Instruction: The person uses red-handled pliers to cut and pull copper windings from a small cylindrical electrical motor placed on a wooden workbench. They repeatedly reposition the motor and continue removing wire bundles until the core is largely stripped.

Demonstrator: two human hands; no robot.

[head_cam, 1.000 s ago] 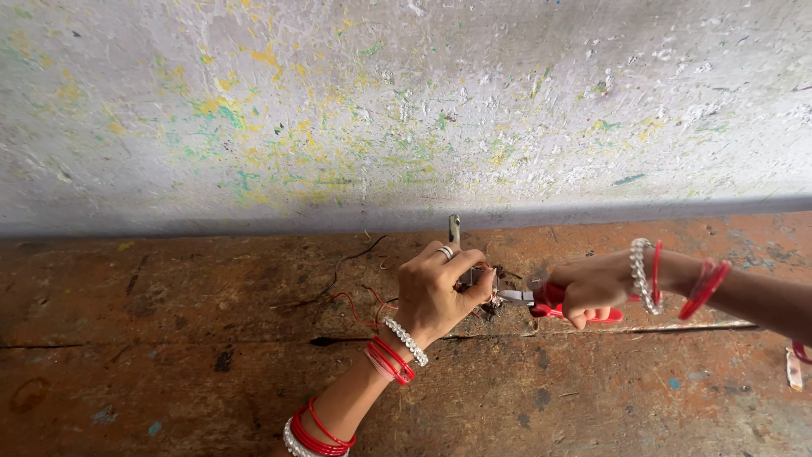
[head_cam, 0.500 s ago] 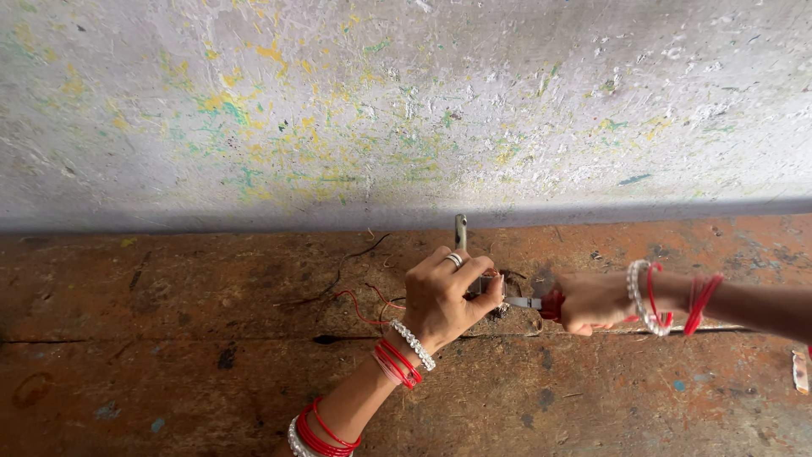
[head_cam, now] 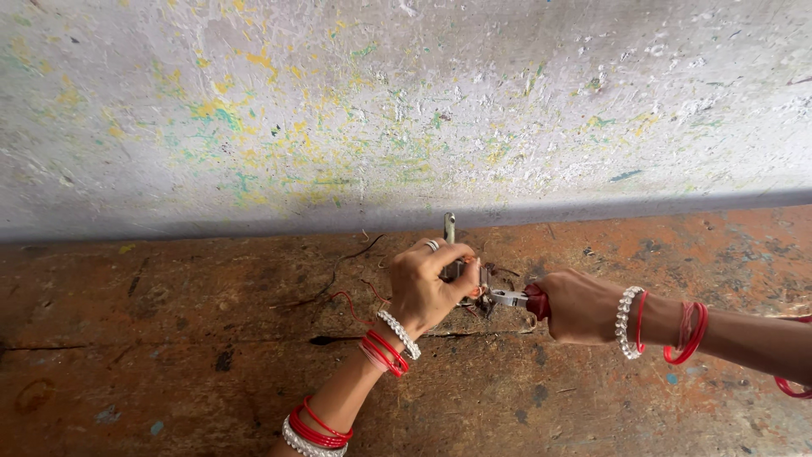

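Note:
My left hand [head_cam: 429, 283] is closed around a small metal part [head_cam: 450, 230] that sticks up from the worn brown wooden surface [head_cam: 186, 338], close to the wall. My right hand [head_cam: 579, 306] grips the red handles of a pair of pliers [head_cam: 510, 298]. The pliers' metal jaws reach left to the spot just under my left fingers. A thin red wire [head_cam: 351, 303] curls on the wood beside my left wrist. Red and white bangles sit on both wrists. What the jaws bite on is hidden by my fingers.
A rough whitish wall [head_cam: 406, 110] flecked with yellow and green paint rises right behind the work spot. The wooden surface is stained and scratched, with a dark crack [head_cam: 334, 340] running across it near my left wrist.
My right hand has drawn a little to the right, still on the pliers. My left hand stays closed on the metal part at the same spot.

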